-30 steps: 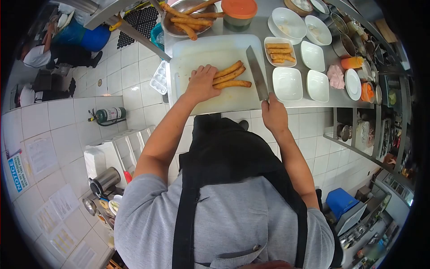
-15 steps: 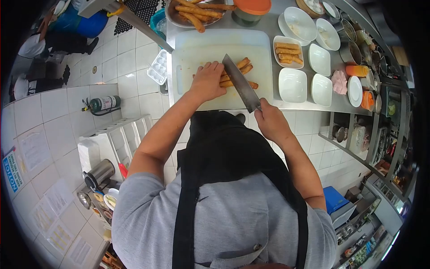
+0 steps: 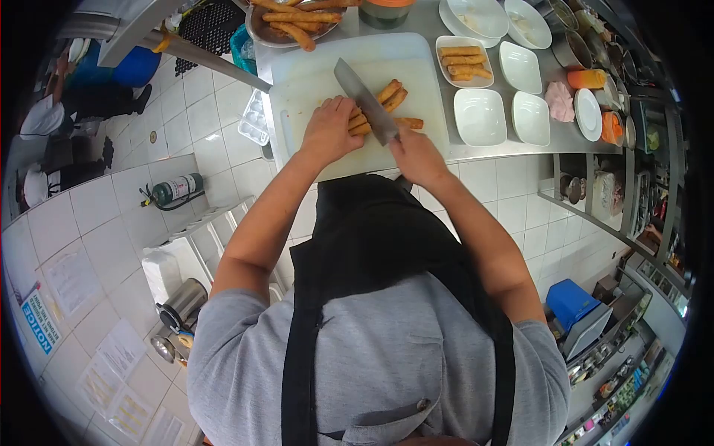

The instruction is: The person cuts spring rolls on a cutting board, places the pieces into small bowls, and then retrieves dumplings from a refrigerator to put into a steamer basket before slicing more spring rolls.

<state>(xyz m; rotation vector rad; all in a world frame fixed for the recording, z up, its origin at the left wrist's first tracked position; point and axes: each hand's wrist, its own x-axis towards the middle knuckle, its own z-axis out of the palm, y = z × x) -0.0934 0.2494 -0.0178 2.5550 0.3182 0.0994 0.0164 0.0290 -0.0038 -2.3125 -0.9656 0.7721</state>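
Several golden fried rolls [image 3: 393,95] lie side by side on a white cutting board [image 3: 305,74]. My left hand [image 3: 329,134] presses on their left ends, fingers closed over them. My right hand [image 3: 419,157] is closed round the handle of a broad-bladed kitchen knife [image 3: 364,100]. The blade lies across the rolls, just right of my left fingers, its tip pointing away from me. Whether the edge has cut into the rolls cannot be made out. Part of the rolls is hidden under my left hand and the blade.
Behind the board stands a metal bowl [image 3: 260,31] of whole rolls, beside an orange-lidded container [image 3: 384,15]. A white dish [image 3: 476,82] with short roll pieces sits to the right, near other white bowls [image 3: 480,117]. A metal post [image 3: 216,63] slants past the board's left.
My right hand and the knife have moved forward and slightly left across the rolls, closer to my left hand. My left hand keeps its hold. The whole view has shifted a little.
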